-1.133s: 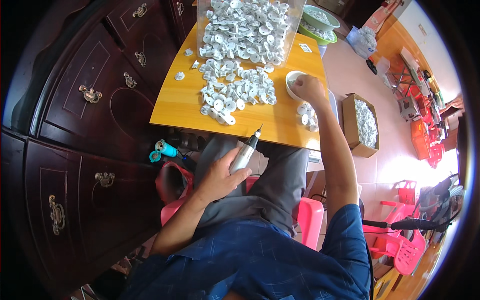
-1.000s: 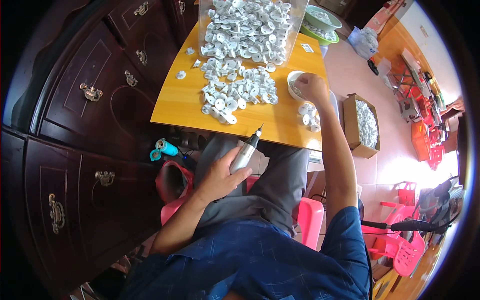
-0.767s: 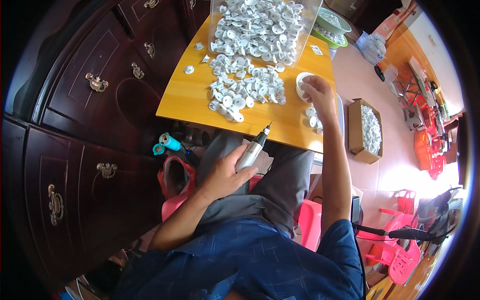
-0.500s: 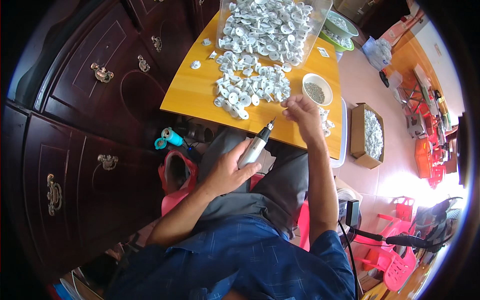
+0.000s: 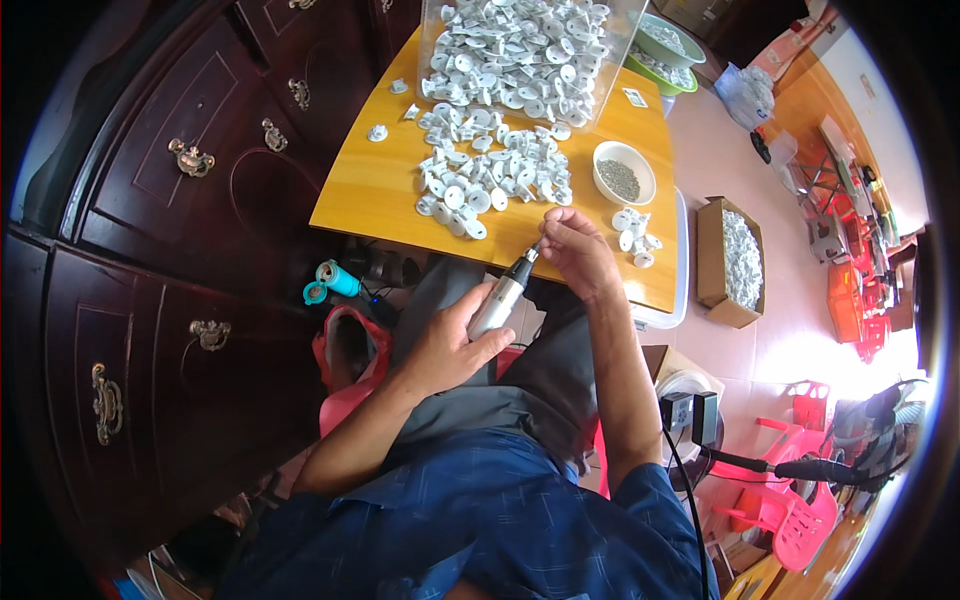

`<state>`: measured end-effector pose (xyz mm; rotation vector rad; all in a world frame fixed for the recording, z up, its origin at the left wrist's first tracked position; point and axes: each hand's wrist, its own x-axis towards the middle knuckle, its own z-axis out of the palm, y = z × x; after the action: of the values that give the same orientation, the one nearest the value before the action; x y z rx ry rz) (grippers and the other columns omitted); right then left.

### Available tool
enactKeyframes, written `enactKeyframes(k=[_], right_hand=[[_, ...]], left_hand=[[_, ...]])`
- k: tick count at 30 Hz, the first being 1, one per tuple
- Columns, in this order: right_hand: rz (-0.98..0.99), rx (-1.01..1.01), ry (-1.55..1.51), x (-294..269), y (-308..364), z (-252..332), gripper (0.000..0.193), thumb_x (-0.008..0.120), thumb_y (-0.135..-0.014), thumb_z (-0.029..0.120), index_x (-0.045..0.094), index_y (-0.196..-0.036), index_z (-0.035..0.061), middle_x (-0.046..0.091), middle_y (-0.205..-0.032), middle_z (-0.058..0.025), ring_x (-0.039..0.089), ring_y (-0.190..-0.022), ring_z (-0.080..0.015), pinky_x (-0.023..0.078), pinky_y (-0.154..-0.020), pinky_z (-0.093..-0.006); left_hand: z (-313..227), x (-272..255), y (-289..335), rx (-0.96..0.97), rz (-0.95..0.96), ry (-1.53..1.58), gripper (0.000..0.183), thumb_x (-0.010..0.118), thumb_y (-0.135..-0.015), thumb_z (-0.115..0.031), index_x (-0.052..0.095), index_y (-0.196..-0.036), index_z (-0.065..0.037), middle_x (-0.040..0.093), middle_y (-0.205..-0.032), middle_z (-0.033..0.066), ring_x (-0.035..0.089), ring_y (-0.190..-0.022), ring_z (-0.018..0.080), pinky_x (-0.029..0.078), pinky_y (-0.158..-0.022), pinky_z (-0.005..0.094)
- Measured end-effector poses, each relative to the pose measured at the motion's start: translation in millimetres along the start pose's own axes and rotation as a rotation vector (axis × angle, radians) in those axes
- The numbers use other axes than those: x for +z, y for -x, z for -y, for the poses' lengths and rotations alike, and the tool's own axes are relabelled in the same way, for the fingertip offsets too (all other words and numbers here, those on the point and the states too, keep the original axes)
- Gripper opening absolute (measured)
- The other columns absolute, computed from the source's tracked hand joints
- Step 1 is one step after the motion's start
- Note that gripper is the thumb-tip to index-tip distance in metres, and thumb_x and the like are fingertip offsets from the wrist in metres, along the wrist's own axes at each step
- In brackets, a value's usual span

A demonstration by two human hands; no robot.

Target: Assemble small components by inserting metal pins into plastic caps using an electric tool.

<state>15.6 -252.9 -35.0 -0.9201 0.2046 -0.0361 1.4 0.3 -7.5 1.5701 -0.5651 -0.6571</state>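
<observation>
Left hand (image 5: 448, 345) gripping electric screwdriver (image 5: 502, 295), right hand (image 5: 578, 252) pinching at its tip, over table edge (image 5: 420, 232)

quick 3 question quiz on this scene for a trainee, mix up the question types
1. True or false: the left hand grips a silver electric screwdriver.
2. What does the small white bowl hold? A) grey screws B) water C) red caps
3. Where is the right hand: at the tool's tip, or in the cardboard box?

Key: 1 true. 2 A. 3 at the tool's tip, over the yellow table edge.
</observation>
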Motion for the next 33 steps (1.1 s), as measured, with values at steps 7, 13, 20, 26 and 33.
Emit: enactKeyframes(k=[7, 13, 20, 26, 33], right_hand=[[0.024, -0.009, -0.015, -1.7, -0.6, -0.6, 0.004, 0.064, -0.093, 0.002, 0.064, -0.097, 0.0038, 0.064, -0.085, -0.0046, 0.063, -0.073, -0.0143, 0.052, -0.067, -0.0258], [0.01, -0.021, 0.03, 0.8, 0.3, -0.9, 0.005, 0.065, -0.092, 0.001, 0.064, -0.096, 0.0034, 0.064, -0.085, -0.005, 0.063, -0.073, -0.0144, 0.053, -0.067, -0.0261], [0.005, 0.047, 0.112, -2.3, 1.1, 4.0, 0.006, 0.063, -0.094, 0.004, 0.064, -0.1, 0.004, 0.066, -0.089, -0.0047, 0.065, -0.075, -0.012, 0.054, -0.068, -0.0235], [-0.034, 0.057, 0.186, -3.8, 3.3, 2.8, 0.014, 0.068, -0.092, 0.009, 0.065, -0.105, 0.0051, 0.067, -0.089, -0.0028, 0.065, -0.077, -0.0118, 0.055, -0.07, -0.0248], [-0.147, -0.112, 0.489, 5.8, -2.1, 11.3, 0.032, 0.066, -0.097, 0.021, 0.06, -0.122, 0.0028, 0.068, -0.095, -0.0037, 0.065, -0.079, -0.0114, 0.055, -0.071, -0.0256]], left_hand=[[4.4, 3.3, -1.6, 0.042, -0.001, 0.043, 0.058, 0.069, -0.093, -0.016, 0.046, -0.145, -0.004, 0.057, -0.084, -0.0021, 0.05, -0.057, 0.0024, 0.043, -0.051, 0.0197], [2.5, 2.0, -1.3, 0.018, -0.003, 0.046, 0.058, 0.07, -0.093, -0.019, 0.046, -0.143, -0.002, 0.059, -0.085, 0.0012, 0.053, -0.06, 0.0051, 0.045, -0.054, 0.0222], [2.1, 2.2, 0.0, 0.126, -0.075, -0.278, 0.061, 0.073, -0.089, -0.02, 0.048, -0.142, -0.004, 0.068, -0.098, 0.0094, 0.065, -0.077, 0.0163, 0.053, -0.073, 0.0328], [2.6, 3.5, -1.8, 0.162, -0.088, -0.262, 0.06, 0.073, -0.088, -0.02, 0.048, -0.139, 0.0, 0.069, -0.098, 0.0213, 0.069, -0.088, 0.0301, 0.054, -0.076, 0.0379], [8.3, 0.2, -3.9, 0.221, -0.157, -0.207, 0.058, 0.073, -0.089, -0.021, 0.049, -0.139, -0.003, 0.069, -0.095, 0.0228, 0.071, -0.084, 0.0349, 0.054, -0.073, 0.039]])
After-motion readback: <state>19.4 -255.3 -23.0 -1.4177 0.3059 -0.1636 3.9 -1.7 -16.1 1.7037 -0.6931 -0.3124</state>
